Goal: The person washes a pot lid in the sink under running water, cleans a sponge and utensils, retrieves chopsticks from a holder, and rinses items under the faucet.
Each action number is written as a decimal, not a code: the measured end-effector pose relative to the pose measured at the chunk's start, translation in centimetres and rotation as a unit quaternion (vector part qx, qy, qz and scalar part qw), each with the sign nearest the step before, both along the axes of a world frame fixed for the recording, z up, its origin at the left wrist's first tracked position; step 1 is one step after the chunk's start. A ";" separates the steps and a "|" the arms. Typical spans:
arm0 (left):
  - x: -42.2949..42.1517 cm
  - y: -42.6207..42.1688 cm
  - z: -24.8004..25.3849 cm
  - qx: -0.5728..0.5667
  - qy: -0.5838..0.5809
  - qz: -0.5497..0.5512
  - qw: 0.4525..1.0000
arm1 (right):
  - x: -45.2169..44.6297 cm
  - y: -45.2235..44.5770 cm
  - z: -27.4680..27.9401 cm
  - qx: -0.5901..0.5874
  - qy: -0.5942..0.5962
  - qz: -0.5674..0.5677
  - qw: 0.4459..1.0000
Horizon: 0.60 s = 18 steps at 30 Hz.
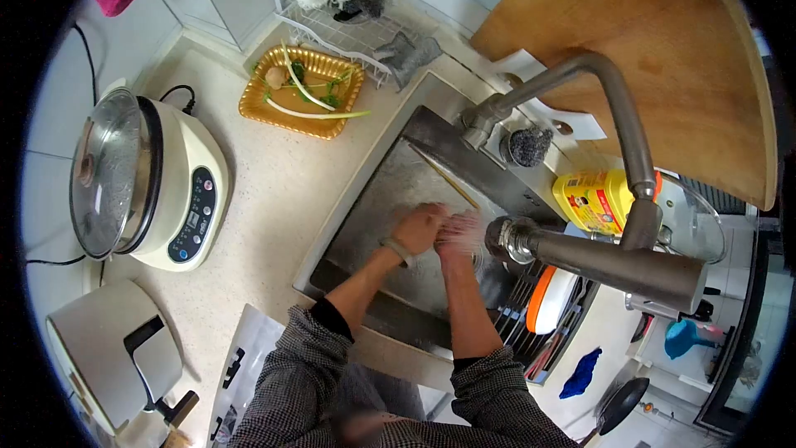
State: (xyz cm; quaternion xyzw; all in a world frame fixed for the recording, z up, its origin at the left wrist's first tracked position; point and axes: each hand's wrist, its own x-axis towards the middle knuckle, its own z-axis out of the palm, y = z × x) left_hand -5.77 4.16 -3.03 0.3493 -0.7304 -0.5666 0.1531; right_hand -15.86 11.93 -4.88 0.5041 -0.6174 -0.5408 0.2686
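Note:
Both my hands are close together over the steel sink (pixel 348 257), beside the mouth of the faucet (pixel 547 253). My left hand (pixel 417 228), with a band on its wrist, reaches in from the left and touches or nearly touches the other; its fingers are mostly hidden. My right hand (pixel 461 235) is smeared by motion and by what looks like running water, so its fingers cannot be made out. No object shows in either hand. Just beyond them a thin wooden stick (pixel 448 177), like a chopstick, slants across the sink.
Left of the sink stands a golden tray (pixel 303 124) with scallions and a round brown item. Farther left are an electric cooker (pixel 186 191) and a white appliance (pixel 108 348). A cutting board (pixel 655 58), steel scrubber (pixel 531 147) and yellow bottle (pixel 597 199) line the far side.

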 end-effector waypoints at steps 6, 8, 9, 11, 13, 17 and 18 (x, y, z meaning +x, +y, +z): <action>-0.5 0.2 -0.5 -0.059 0.128 -0.080 0.987 | 0.7 -0.2 5.0 -0.478 -0.776 -0.144 0.386; 0.0 -1.3 1.9 0.008 0.108 -0.101 0.989 | 1.4 0.1 6.2 -0.441 -0.770 -0.268 -0.374; 0.3 -1.6 3.1 0.043 0.071 -0.060 0.995 | 1.4 0.9 5.6 -0.442 -0.770 -0.268 -0.374; 0.4 -1.7 3.2 0.078 0.034 -0.019 0.996 | 1.1 3.0 3.5 -0.485 -0.775 -0.377 -0.151; 0.3 -1.9 2.6 0.047 0.083 0.018 0.995 | 0.6 4.9 3.4 -0.495 -0.781 -0.375 -0.060; 0.2 -2.7 1.7 0.279 0.102 -0.049 0.953 | -0.1 6.2 5.5 -0.534 -0.745 -0.399 0.012; 0.2 -2.7 -1.0 0.430 0.132 -0.055 0.892 | -0.1 6.0 6.2 -0.535 -0.745 -0.399 0.012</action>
